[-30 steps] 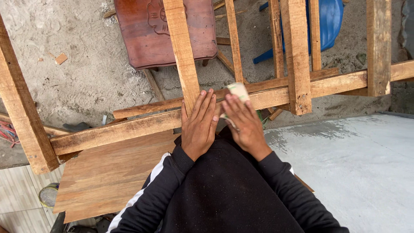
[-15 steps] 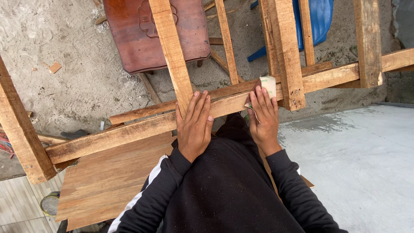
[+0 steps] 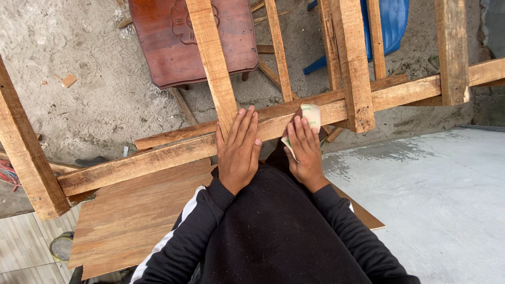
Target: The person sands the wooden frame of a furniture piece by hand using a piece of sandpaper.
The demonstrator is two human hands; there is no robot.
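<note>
Big concrete slab (image 3: 436, 210) fills the right side, pale grey w/ a damp-looking patch near its top edge; sandy ground (image 3: 94, 100) to the left, a reddish-brown carved wooden panel (image 3: 173, 47) lying on it, something blue (image 3: 392, 26) up top behind the frame. A rough timber frame (image 3: 347, 58) of uprights and cross pieces stands over all of it. Flat plywood sheet (image 3: 137, 215) lies below, under the person's arms.

Main piece: long horizontal rail (image 3: 158, 160), running from lower left up to the right edge. Left hand (image 3: 238, 152) lies flat on it, fingers straight and close together, pressing down, holding nothing. Right hand (image 3: 305, 152) just beside, fingers laid over a folded piece of sandpaper (image 3: 310, 117), pale backing showing, pinned against the rail near the upright joint.

Progress, as a guess: wood looks raw along most of its length, no clear diff between worked and unworked parts, so can't tell how much is smoothed. Sanding sits about mid-rail; stretch to the left looks rough, prob. plenty left.
</note>
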